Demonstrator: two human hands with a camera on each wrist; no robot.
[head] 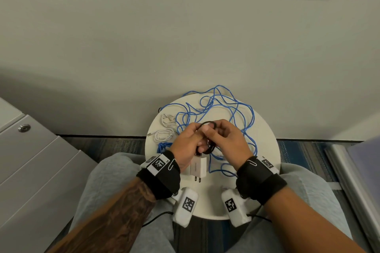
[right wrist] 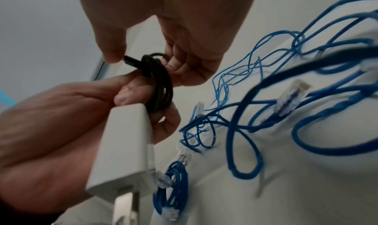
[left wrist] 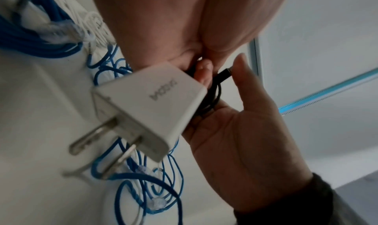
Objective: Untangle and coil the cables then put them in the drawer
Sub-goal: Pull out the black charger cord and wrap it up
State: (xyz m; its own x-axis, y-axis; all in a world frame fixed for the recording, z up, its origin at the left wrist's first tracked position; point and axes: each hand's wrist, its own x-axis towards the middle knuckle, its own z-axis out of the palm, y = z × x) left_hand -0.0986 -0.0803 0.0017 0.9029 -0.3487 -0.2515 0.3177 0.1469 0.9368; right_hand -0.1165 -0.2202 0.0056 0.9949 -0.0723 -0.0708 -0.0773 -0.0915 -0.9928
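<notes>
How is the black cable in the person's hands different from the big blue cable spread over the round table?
The black cable is wound into a tight coil; the blue cable sprawls in loose, crossing loops. The black cable is held off the table by the left hand and right hand; the blue cable lies on the round table. The black cable joins a white charger; the blue cable ends in clear plugs.

Soft even light, blurred wrist views

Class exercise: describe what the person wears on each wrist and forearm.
Both the left hand and right hand have black wrist wraps carrying white square-coded tags, paperclips and white wrist cameras with thin black cables. The left forearm is tattooed; no sleeves show.
</notes>
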